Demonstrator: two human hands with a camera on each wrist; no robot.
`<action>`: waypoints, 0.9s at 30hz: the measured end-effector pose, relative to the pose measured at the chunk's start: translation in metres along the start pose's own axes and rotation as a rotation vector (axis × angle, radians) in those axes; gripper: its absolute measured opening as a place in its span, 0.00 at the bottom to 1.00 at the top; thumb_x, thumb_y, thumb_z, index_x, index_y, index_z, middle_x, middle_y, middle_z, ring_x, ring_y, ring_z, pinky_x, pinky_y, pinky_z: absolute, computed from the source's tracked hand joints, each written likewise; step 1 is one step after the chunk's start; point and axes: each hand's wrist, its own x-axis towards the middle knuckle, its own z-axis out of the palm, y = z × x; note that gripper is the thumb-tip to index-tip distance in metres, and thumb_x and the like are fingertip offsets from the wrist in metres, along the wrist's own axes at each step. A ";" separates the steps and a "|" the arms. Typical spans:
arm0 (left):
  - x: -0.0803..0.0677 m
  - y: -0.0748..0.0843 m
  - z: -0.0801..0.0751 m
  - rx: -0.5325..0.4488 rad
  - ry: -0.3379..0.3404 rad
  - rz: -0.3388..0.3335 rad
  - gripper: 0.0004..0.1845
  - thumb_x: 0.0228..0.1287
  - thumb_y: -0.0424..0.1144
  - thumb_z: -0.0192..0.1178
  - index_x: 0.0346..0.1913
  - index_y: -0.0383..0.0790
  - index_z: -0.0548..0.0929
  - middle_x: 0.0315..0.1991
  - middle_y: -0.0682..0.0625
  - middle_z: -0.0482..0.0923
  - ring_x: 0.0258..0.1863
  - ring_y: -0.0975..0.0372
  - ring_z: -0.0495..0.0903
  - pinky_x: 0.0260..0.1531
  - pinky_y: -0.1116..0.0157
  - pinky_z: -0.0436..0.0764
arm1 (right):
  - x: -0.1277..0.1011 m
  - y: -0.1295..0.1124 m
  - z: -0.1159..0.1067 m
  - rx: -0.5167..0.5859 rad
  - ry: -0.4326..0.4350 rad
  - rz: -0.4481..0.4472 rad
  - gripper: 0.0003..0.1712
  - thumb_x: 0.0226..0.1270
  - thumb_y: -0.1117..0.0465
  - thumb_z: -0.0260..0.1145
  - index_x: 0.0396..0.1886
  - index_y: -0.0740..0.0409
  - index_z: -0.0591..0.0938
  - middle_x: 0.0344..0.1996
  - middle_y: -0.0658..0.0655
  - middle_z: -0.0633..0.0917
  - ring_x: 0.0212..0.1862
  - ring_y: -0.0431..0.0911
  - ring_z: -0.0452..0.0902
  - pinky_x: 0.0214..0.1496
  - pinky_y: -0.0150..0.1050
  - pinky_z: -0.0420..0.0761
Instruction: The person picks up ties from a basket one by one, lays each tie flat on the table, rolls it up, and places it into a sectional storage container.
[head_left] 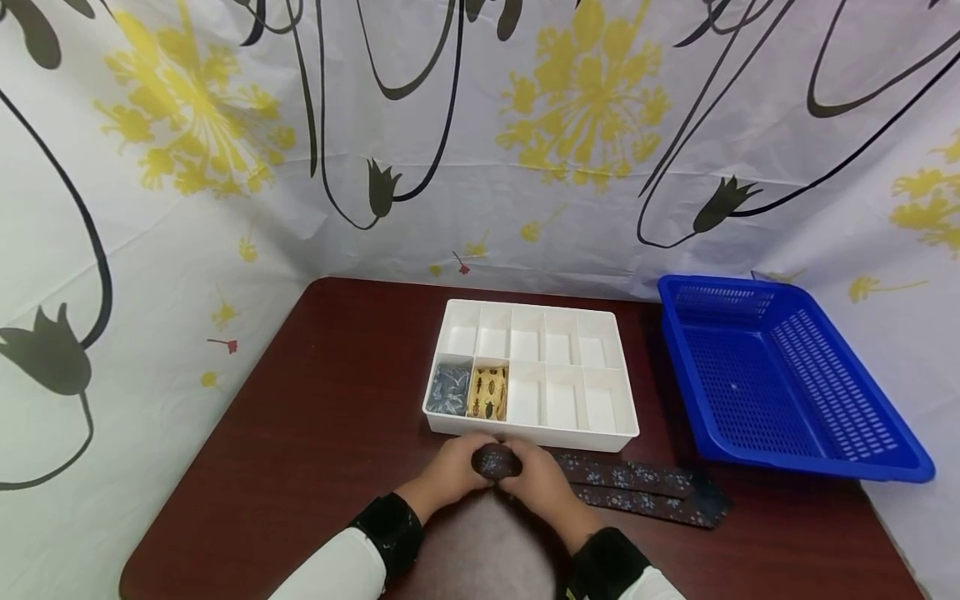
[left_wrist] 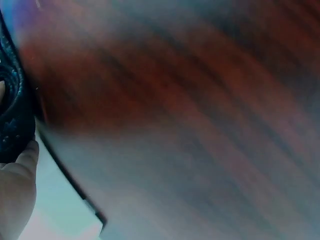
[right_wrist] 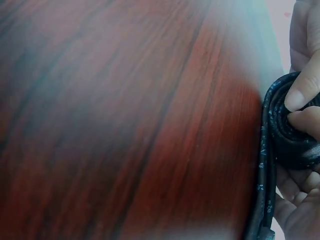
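Note:
A dark necktie with small blue and white flowers is partly wound into a roll (head_left: pixel 496 461) in front of the white box. My left hand (head_left: pixel 455 472) grips the roll from the left, and my right hand (head_left: pixel 538 482) grips it from the right. In the right wrist view, fingertips press at the centre of the coiled necktie (right_wrist: pixel 282 135). Its unrolled tails (head_left: pixel 637 479) stretch flat to the right on the table, lying side by side. Only an edge of the roll (left_wrist: pixel 14 137) shows in the left wrist view.
Just beyond the hands stands a white compartment box (head_left: pixel 527 364). Its front-left compartment holds a folded grey-blue patterned cloth (head_left: pixel 450 389); beside it is a yellow cloth (head_left: pixel 488 392) with insect prints. A blue plastic basket (head_left: pixel 690 400) sits at the right of the dark red table (head_left: pixel 300 433).

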 end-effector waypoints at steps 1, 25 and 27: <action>0.000 0.000 0.000 0.006 0.002 0.004 0.20 0.41 0.26 0.70 0.42 0.40 0.83 0.41 0.51 0.82 0.43 0.61 0.78 0.49 0.62 0.76 | 0.000 0.000 0.000 0.006 -0.002 0.003 0.22 0.44 0.68 0.73 0.44 0.58 0.82 0.36 0.52 0.83 0.37 0.43 0.77 0.42 0.40 0.77; 0.017 0.060 0.003 0.644 -0.119 -0.211 0.13 0.47 0.30 0.69 0.38 0.41 0.81 0.37 0.50 0.81 0.39 0.59 0.80 0.39 0.63 0.81 | -0.003 -0.013 -0.003 0.008 0.012 0.018 0.34 0.48 0.62 0.74 0.57 0.67 0.76 0.51 0.65 0.81 0.55 0.58 0.77 0.57 0.54 0.75; 0.015 0.048 0.001 0.532 -0.089 -0.138 0.13 0.46 0.30 0.69 0.37 0.41 0.80 0.36 0.51 0.80 0.39 0.59 0.79 0.41 0.63 0.80 | -0.002 -0.010 -0.002 0.008 0.010 0.015 0.31 0.46 0.64 0.73 0.54 0.66 0.78 0.49 0.64 0.82 0.53 0.57 0.77 0.56 0.53 0.76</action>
